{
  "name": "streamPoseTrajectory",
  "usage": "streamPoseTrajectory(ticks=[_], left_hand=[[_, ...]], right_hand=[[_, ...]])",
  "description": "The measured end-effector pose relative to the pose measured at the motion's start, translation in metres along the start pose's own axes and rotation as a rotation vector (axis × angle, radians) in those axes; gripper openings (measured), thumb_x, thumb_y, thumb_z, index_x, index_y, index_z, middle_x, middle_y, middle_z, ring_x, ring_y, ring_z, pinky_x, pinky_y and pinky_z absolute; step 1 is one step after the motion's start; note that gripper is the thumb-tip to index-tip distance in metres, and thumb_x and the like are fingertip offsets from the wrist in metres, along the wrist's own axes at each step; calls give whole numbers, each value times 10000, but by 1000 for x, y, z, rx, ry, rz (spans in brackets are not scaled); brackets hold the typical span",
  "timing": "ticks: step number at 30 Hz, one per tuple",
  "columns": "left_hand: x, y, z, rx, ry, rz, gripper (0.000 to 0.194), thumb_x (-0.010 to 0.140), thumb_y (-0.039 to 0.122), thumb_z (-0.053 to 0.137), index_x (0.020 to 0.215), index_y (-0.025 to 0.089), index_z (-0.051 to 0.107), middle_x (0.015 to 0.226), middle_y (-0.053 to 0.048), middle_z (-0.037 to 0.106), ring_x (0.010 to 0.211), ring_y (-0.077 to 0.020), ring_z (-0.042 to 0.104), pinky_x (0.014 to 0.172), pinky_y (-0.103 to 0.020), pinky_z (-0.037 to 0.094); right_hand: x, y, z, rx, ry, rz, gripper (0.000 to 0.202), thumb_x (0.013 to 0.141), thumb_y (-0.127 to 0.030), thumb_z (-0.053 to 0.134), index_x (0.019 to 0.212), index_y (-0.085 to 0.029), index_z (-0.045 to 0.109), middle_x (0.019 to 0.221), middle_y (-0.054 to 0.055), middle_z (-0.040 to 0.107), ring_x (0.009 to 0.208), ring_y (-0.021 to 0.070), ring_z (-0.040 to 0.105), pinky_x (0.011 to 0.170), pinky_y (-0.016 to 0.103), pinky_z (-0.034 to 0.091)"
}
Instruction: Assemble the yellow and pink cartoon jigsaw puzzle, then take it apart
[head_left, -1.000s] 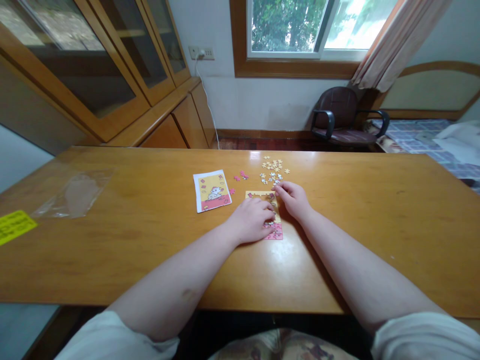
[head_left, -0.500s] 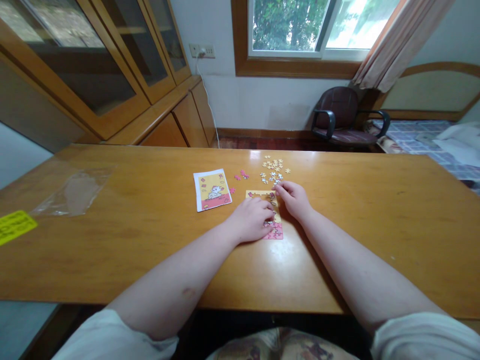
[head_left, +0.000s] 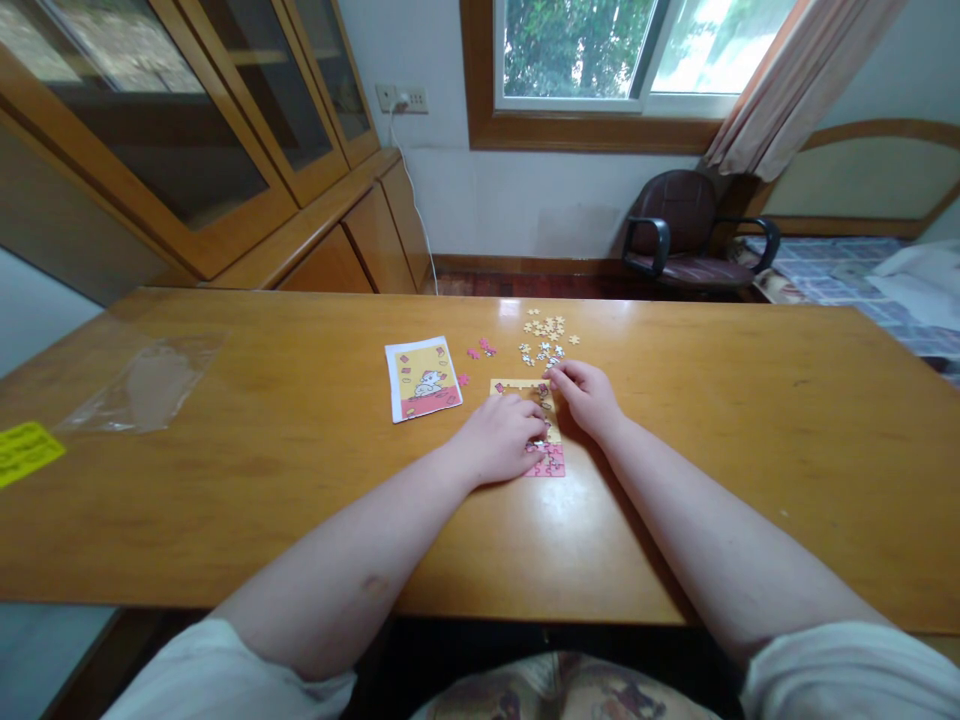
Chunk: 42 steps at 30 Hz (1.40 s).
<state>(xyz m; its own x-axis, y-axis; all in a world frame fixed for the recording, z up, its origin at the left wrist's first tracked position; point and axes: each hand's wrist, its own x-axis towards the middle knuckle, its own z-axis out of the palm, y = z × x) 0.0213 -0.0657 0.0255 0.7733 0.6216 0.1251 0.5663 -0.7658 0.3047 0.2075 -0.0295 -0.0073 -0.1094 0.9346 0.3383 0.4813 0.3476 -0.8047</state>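
Observation:
A partly assembled puzzle (head_left: 554, 461), pink at its near end and yellow above, lies on the table. My left hand (head_left: 506, 438) rests over its left and middle part, fingers apart and slightly bent, hiding much of it. At the puzzle's top right corner is my right hand (head_left: 585, 392), thumb and forefinger pinched together; whatever they hold is too small to make out. Loose yellow pieces (head_left: 550, 327) and whitish pieces (head_left: 545, 352) lie just beyond. Several pink pieces (head_left: 485, 347) are scattered left of them, beside a picture card (head_left: 427, 381) showing a white animal.
A clear plastic bag (head_left: 154, 385) lies on the left of the wooden table (head_left: 300, 500), with a yellow label (head_left: 28, 452) at the left edge. Beyond the table are a glass-door cabinet (head_left: 300, 190) and a dark armchair (head_left: 679, 225).

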Motion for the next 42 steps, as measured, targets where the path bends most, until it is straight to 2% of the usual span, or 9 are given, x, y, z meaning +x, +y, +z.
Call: streamPoseTrajectory(ticks=[6,10,15,20,29,34,39,42], left_hand=[[-1,1,-2,-21,17,-7,168,801,328,619,900,218,697,1016,-50,666,941,-227,575,838,-378,427],[-2,1,-4,3,37,11,138,811,305,595,840,210,690,988,-36,664,930,-212,574,836,-365,423],[-3,-1,-9,86,-20,1,153,789,338,601,777,202,671,869,-22,671,853,-201,588,771,-350,424],[-6,-5,-13,169,-102,-23,188,773,372,601,803,206,681,823,-32,676,803,-212,612,705,-345,429],[-5,-7,-10,170,-133,-64,155,785,298,561,775,217,693,813,-24,693,778,-207,630,671,-329,435],[-5,-9,-11,136,-153,-91,149,781,311,579,769,209,687,818,-26,692,770,-196,631,685,-321,440],[-7,-10,-16,158,-137,-68,202,778,371,598,831,198,691,845,-40,687,803,-210,628,707,-330,444],[-7,-10,-17,164,-146,-20,178,791,329,581,842,211,704,836,-38,688,802,-206,629,706,-326,443]], right_hand=[[0,-1,-1,-2,-3,7,301,872,-412,502,714,-189,627,658,9,608,656,168,563,631,287,422],[0,-1,0,2,2,10,284,867,-395,509,720,-184,630,672,11,620,675,165,568,649,281,420],[-1,1,0,11,3,13,288,866,-399,508,721,-183,631,668,10,613,670,165,562,648,281,414],[-1,1,1,13,0,18,285,866,-403,508,723,-187,630,666,8,611,671,165,562,650,281,413],[-1,0,0,1,2,14,295,866,-410,504,714,-187,622,664,8,609,669,164,560,647,281,410],[-1,0,-1,-5,-4,25,299,866,-414,500,719,-188,628,657,7,604,663,165,558,641,281,407],[-1,1,-1,-5,-8,25,305,869,-417,493,721,-187,629,656,8,604,666,166,559,643,281,406],[-1,1,-1,-11,-11,13,307,871,-417,492,718,-188,629,657,8,604,670,166,561,649,281,407]])
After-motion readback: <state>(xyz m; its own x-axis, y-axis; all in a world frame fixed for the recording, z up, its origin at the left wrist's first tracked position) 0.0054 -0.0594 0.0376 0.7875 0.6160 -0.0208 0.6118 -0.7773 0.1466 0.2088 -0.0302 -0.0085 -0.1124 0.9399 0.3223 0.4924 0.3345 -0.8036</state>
